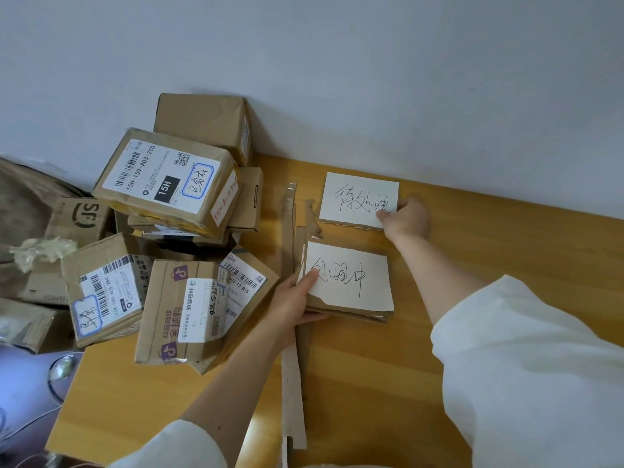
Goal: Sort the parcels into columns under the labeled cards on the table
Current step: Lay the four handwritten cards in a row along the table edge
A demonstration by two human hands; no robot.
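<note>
Tabletop wide and wooden under me, and I'm on the card-laying step; no parcel is sorted yet. The parcels sit heaped left of the near card, stacked against the wall, one leaning box touching my left wrist. A long cardboard strip runs down the wood just left of the near card, like a divider. The near card lies on a small stack of cardboard; my left hand has it in a grip, thumb pressed on its white face, fingers curled under the stack's edge. Beyond the near card, by the wall, the far card lies flat, and my right hand pinches its right corner. Next, I reckon: square the far card, let go, then place the near one alongside as the next column head, before I reach left for a parcel.
</note>
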